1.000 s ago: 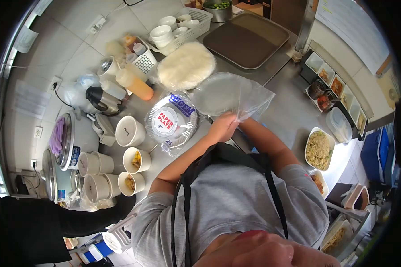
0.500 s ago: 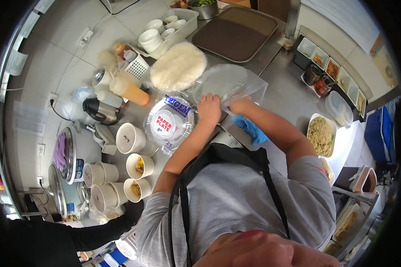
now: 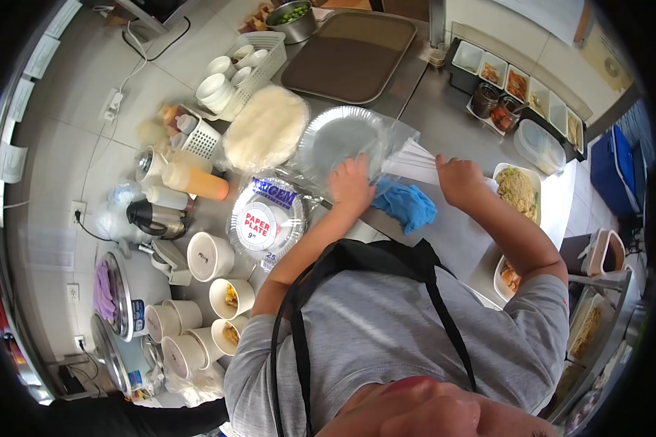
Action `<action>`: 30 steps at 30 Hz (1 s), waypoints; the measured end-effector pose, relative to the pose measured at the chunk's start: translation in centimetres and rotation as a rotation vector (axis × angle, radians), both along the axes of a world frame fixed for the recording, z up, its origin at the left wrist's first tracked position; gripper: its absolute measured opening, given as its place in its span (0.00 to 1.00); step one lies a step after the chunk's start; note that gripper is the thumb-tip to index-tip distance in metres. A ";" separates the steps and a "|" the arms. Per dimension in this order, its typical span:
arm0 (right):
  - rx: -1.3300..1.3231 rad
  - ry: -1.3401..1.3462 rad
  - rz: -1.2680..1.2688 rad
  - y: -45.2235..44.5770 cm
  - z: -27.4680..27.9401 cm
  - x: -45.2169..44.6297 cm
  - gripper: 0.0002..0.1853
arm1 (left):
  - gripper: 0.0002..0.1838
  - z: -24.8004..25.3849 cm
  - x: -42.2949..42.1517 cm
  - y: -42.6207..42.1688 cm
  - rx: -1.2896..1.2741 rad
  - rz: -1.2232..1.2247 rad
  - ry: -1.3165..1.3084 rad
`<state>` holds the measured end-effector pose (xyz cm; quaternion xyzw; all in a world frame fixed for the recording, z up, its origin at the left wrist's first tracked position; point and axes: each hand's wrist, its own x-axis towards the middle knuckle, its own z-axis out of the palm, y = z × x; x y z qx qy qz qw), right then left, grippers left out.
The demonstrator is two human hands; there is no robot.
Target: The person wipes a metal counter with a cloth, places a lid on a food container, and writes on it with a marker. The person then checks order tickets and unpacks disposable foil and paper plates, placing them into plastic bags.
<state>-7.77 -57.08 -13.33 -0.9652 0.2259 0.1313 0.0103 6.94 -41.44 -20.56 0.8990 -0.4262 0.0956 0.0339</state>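
Note:
My left hand (image 3: 352, 183) lies with its fingers spread on clear plastic at the near edge of a round plate with a ribbed rim (image 3: 315, 138). My right hand (image 3: 461, 182) is closed on the right end of a white pleated paper strip (image 3: 410, 159). The strip's left end meets the clear plastic; whether it is inside cannot be made out. Left of my left hand is a wrapped pack of paper plates (image 3: 258, 227). A crumpled blue cloth or glove (image 3: 404, 205) lies between my hands, nearer to me.
A bagged pale round stack (image 3: 266, 130) and a brown tray (image 3: 350, 54) lie beyond. White tubs (image 3: 210, 256), a kettle (image 3: 155, 218) and squeeze bottles stand left. A noodle-like dish (image 3: 516, 191) and a topping rack (image 3: 517, 84) are right. A dark sleeve (image 3: 135, 416) shows lower left.
My right hand has moved right, away from my left, drawing out the white pleated strip. The ribbed plate now shows under the plastic. My left hand's fingers have spread. The whole view has shifted.

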 end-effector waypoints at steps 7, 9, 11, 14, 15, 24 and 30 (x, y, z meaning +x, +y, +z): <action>0.061 -0.039 0.017 0.8 -0.3 -0.6 0.16 | 0.10 -0.7 1.5 -2.0 -0.044 -0.112 0.076; 0.173 -0.059 0.021 0.2 -0.7 -0.2 0.16 | 0.09 0.0 2.4 -1.5 -0.109 -0.094 0.112; 0.255 -0.084 0.045 -0.2 -1.4 0.3 0.17 | 0.08 0.3 3.2 -0.8 -0.237 -0.109 0.113; 0.294 -0.074 0.096 -0.8 -2.2 0.8 0.20 | 0.05 1.4 3.8 0.0 -0.293 -0.057 0.160; 0.284 -0.038 0.112 -0.7 -2.1 0.8 0.22 | 0.04 1.9 3.7 0.3 -0.366 -0.068 0.172; 0.292 0.093 0.166 4.1 -8.1 13.0 0.25 | 0.04 4.9 -1.0 -0.3 -0.558 -0.244 0.322; 0.300 0.061 0.228 6.1 -8.2 20.2 0.25 | 0.04 5.6 -0.8 0.7 -0.626 -0.291 0.354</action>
